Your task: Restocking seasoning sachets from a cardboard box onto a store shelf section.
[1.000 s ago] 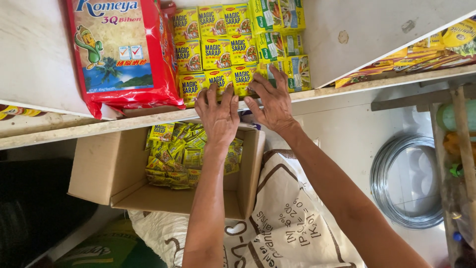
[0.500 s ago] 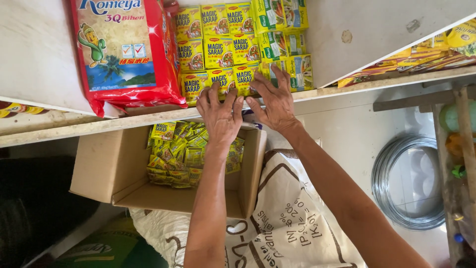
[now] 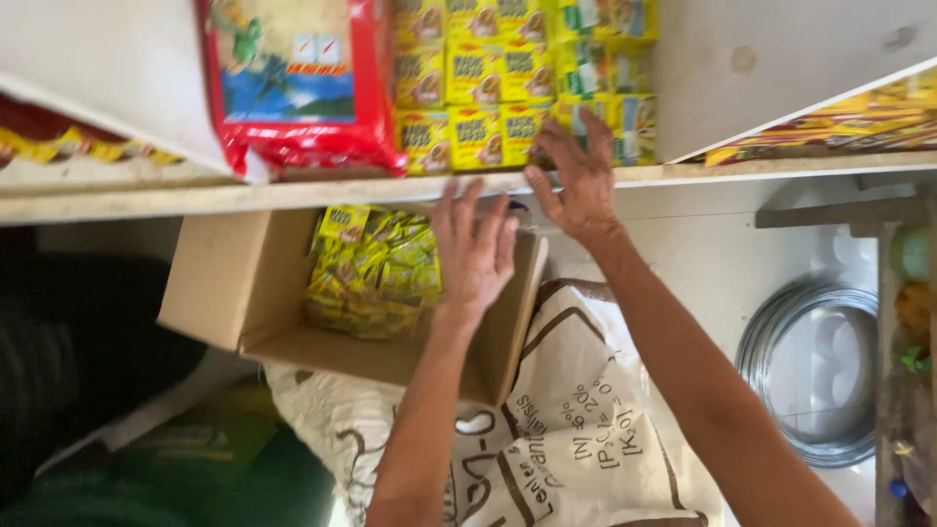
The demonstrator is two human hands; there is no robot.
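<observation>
Left hand (image 3: 475, 256): open, empty; dropped from shelf edge to above the cardboard box (image 3: 239, 293) of loose packets.
Right hand (image 3: 578, 181): spread, stays on stacked yellow seasoning packets (image 3: 488, 78).
Shelf (image 3: 293, 195): row holds.

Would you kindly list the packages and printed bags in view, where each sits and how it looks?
Big bag: on the shelf, left; red edges, blue and green picture.
Small packets: stacked on the shelf; square, yellow, some green; right hand touches them.
Cardboard box: under the shelf; brown, open.
Loose packets: inside the box; yellow, beside left hand.
Sack: beneath the box; white, brown print.
Flat packs: right shelf; yellow and red.
</observation>
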